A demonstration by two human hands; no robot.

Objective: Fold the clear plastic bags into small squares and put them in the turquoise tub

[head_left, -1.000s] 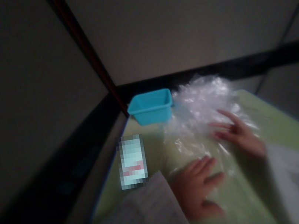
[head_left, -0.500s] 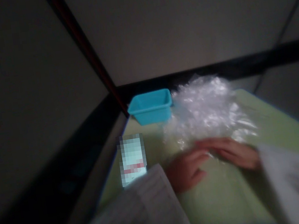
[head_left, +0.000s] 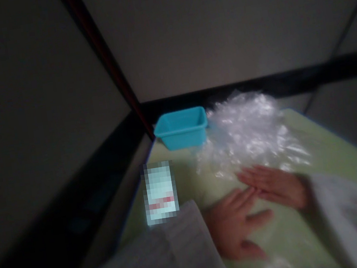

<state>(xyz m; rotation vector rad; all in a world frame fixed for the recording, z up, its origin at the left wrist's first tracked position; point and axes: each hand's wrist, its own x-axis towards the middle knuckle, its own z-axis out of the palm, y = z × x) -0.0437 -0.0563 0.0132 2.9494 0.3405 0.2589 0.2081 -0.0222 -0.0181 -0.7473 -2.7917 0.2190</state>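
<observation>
My left hand [head_left: 237,223] lies flat with its fingers spread on a clear plastic sheet on the pale green table top [head_left: 334,146]. My right hand [head_left: 271,185] lies flat beside it, fingers stretched out toward the left and touching the left hand's fingertips. Just beyond both hands rises a crumpled heap of clear plastic bags [head_left: 249,134]. Both arms wear light sleeves. The picture is dim and blurred.
A turquoise plastic tub [head_left: 181,127] stands at the table's far left corner, next to the heap. A small white card [head_left: 159,193] lies near the left edge. Dark frame rails and grey walls close in the table at the back and left.
My right hand came back from the heap toward me and now lies flat against the left hand's fingertips. My left hand closed a little, then spread flat again.
</observation>
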